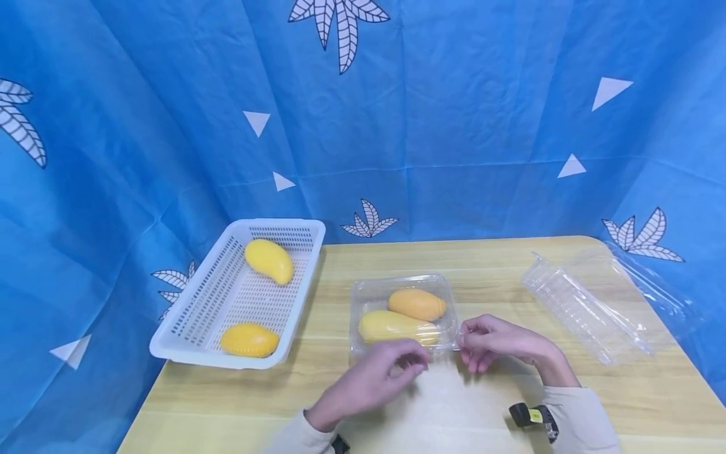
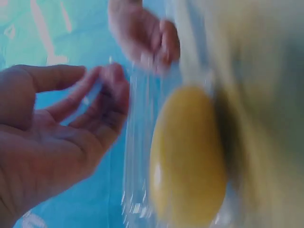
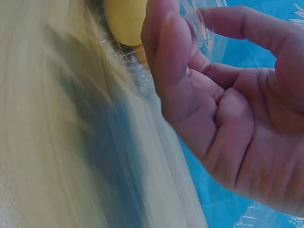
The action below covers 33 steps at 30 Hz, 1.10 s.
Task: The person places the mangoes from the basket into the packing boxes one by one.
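Observation:
A clear plastic clamshell box (image 1: 368, 295) sits mid-table with a yellow mango (image 1: 391, 326) and an orange-yellow mango (image 1: 418, 304) inside; clear plastic covers them. At its front right corner, my right hand (image 1: 501, 343) pinches the plastic edge between thumb and fingers. The right wrist view shows that hand (image 3: 223, 104) with clear plastic (image 3: 203, 28) at the fingertips. My left hand (image 1: 377, 375) hovers by the box's front edge, fingers loosely bent and holding nothing. In the blurred left wrist view, the left hand (image 2: 61, 128) is beside the box, apart from the mango (image 2: 187, 156).
To the left stands a white perforated basket (image 1: 309, 277) with two more mangoes, one at the back (image 1: 269, 260) and one at the front (image 1: 249, 340). Clear plastic packaging (image 1: 590, 309) lies on the right of the wooden table (image 1: 482, 271). A blue curtain (image 1: 465, 126) hangs behind.

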{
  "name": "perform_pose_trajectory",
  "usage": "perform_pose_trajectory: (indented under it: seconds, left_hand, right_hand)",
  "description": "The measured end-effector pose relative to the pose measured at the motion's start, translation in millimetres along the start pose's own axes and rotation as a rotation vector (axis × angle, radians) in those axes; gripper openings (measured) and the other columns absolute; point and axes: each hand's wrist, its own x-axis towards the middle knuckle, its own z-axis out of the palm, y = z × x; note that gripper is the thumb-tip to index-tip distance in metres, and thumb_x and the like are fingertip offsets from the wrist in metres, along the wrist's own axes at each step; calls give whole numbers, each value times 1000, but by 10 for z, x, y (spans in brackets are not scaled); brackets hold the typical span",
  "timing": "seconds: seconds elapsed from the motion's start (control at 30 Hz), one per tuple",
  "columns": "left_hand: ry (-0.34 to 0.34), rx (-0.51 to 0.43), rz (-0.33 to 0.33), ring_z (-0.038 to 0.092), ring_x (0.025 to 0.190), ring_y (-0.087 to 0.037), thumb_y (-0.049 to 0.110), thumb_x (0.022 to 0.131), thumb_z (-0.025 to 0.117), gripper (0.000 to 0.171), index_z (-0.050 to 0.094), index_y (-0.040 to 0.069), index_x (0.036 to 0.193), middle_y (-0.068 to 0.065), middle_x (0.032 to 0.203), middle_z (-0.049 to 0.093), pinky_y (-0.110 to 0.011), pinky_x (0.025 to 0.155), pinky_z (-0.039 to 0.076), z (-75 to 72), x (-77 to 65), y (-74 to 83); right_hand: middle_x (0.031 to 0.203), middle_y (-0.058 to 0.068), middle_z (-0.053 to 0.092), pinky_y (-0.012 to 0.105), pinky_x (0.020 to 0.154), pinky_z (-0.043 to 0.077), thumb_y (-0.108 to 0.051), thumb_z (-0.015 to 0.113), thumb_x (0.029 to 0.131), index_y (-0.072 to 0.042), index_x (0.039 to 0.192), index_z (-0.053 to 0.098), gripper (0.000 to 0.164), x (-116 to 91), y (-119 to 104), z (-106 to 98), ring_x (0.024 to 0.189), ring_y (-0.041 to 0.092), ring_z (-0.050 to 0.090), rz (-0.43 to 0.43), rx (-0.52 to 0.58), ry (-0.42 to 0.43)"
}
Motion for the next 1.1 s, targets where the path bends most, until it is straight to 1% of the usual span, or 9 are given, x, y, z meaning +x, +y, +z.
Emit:
perform_pose_trajectory:
  seconds: [0.1, 0.17, 0.3, 0.4, 0.5, 0.6, 0.73, 0.87, 1.1]
  left_hand:
    - [-74, -71, -38, 62, 95, 4, 14, 103, 60, 18, 70, 7, 117, 4, 106, 72, -16, 84, 53, 188, 8, -13]
    - [-114, -167, -69, 64, 95, 3, 16, 103, 61, 21, 70, 4, 118, 4, 105, 72, -17, 84, 54, 304, 26, -43]
    - [-149, -458, -192, 70, 92, -8, 15, 102, 60, 30, 64, 0, 127, -5, 105, 74, -25, 82, 58, 507, 83, -125]
    - [-123, -737, -305, 72, 92, -16, 12, 102, 57, 35, 59, -5, 133, -13, 107, 74, -34, 84, 60, 632, 122, -187]
    - [-63, -986, -391, 69, 95, -17, 11, 103, 57, 36, 56, -9, 133, -13, 108, 72, -36, 90, 58, 732, 159, -229]
    - [18, -1158, -457, 68, 97, -17, 11, 102, 60, 34, 60, -11, 128, -9, 107, 70, -35, 93, 57, 806, 200, -237]
    - [130, -1269, -530, 67, 97, -17, 12, 99, 64, 27, 67, -6, 118, -8, 106, 70, -34, 94, 56, 858, 252, -221]
    - [227, -1337, -565, 66, 93, -16, 13, 98, 66, 24, 68, -4, 114, -8, 103, 70, -32, 91, 56, 881, 292, -198]
    - [407, -1360, -589, 61, 84, -14, 16, 95, 71, 19, 72, 0, 106, -4, 95, 69, -27, 82, 53, 930, 366, -137]
  right_hand:
    - [92, 26, 69, 43, 69, 63, -16, 55, 105, 15, 107, 60, 31, -10, 4, -7, 76, 28, 72, 5, -5, 14]
    - [92, 26, 69, 42, 68, 63, -16, 55, 105, 15, 107, 60, 31, -16, 3, -10, 75, 26, 71, 8, -11, 22]
    - [90, 25, 69, 39, 66, 62, -18, 57, 105, 13, 106, 61, 31, -19, -7, -9, 73, 23, 69, 14, -15, 33]
    - [88, 22, 69, 37, 65, 62, -17, 58, 104, 12, 104, 62, 29, -16, -10, -8, 71, 22, 68, 16, -29, 38]
    - [83, 18, 68, 34, 63, 60, -18, 58, 104, 10, 100, 62, 29, -11, -15, -6, 69, 19, 66, 18, -58, 44]
    - [77, 14, 67, 30, 60, 58, -18, 59, 103, 10, 98, 63, 29, -11, -22, -5, 65, 16, 63, 15, -84, 48]
    - [73, 10, 64, 25, 56, 54, -17, 58, 103, 10, 96, 63, 28, -10, -23, -5, 61, 13, 59, -3, -99, 47]
    - [71, 6, 62, 22, 54, 50, -16, 58, 103, 10, 95, 63, 28, -9, -25, -1, 59, 10, 55, -20, -103, 41]
    - [69, 2, 61, 21, 53, 47, -13, 58, 102, 13, 95, 62, 27, 0, -35, 12, 57, 8, 52, -45, -110, 27]
